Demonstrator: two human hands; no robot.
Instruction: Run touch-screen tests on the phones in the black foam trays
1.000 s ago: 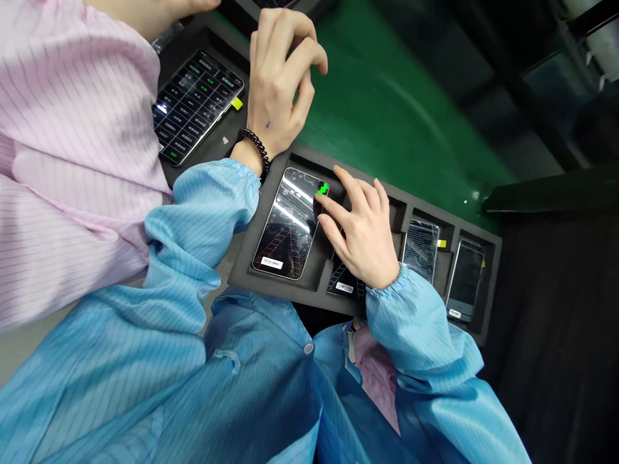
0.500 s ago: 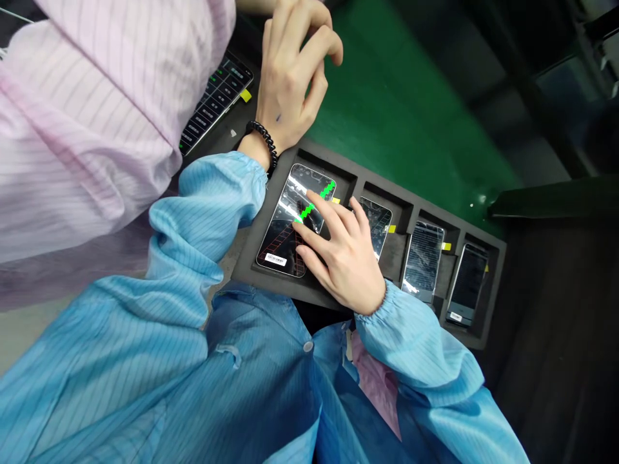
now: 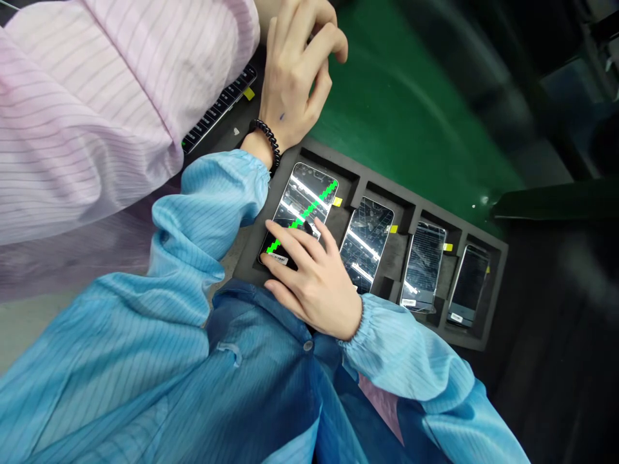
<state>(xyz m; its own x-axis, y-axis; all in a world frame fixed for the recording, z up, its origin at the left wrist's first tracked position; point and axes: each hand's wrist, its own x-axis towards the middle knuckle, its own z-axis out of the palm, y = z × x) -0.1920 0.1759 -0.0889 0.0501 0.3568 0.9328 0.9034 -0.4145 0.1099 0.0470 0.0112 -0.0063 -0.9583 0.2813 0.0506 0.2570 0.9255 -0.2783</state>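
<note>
A dark foam tray (image 3: 491, 309) holds several phones in slots. The leftmost phone (image 3: 309, 193) shows a green zigzag line running diagonally across its screen. My right hand (image 3: 314, 283) lies over that phone's near end, fingers stretched out and fingertips on the glass at the line's lower end. My left hand (image 3: 290, 77), with a black bead bracelet at the wrist, hovers beyond the tray with its fingers curled and thumb against the index finger; I cannot see anything in it.
A second phone (image 3: 367, 241), a third (image 3: 425, 258) and a fourth (image 3: 468, 283) sit in slots to the right. Another phone (image 3: 217, 109) with a lit grid screen lies at the back left, partly under a co-worker's pink sleeve (image 3: 97, 96). A green mat (image 3: 401, 109) lies behind.
My right hand has slid down the leftmost phone's screen from its far corner to its near end, and the green line grew behind it. The pink sleeve moved in over the back phone.
</note>
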